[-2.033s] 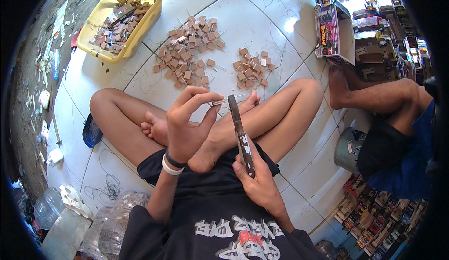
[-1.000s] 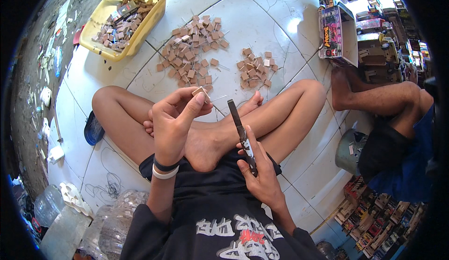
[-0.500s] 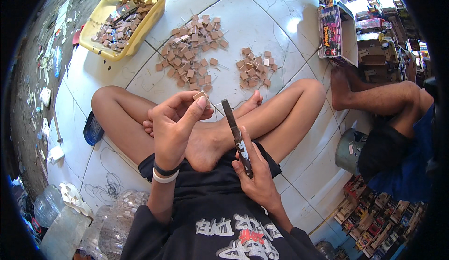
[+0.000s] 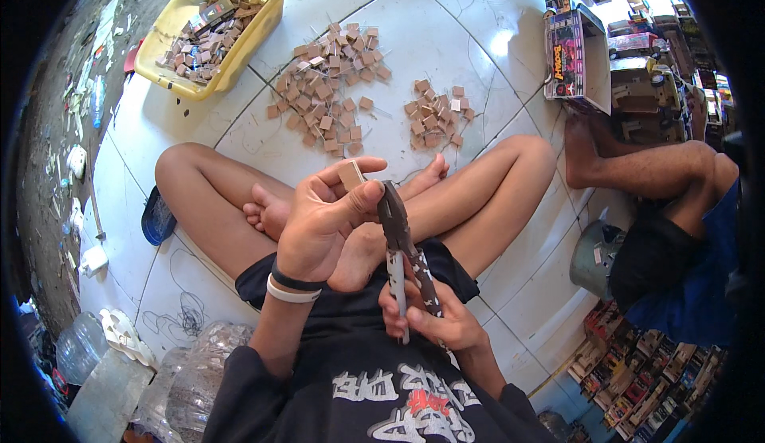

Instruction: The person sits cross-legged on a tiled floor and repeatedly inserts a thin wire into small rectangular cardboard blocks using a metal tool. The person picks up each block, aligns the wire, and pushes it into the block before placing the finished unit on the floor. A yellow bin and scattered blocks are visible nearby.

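Brown block [image 4: 351,174] is pinched in the left grip [image 4: 320,224], probably to keep it steady. Right grip [image 4: 446,321] wraps the pliers [image 4: 395,221], head right by the left thumb.

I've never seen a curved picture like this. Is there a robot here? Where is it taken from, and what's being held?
No robot, just a person's bare hands. A wide fisheye camera on the person's head looks down, so straight edges bend near the rim. The left hand pinches a small brown block; the right hand holds pliers. On the white tiled floor lie a larger pile of blocks and a smaller pile. The yellow tub holds more.
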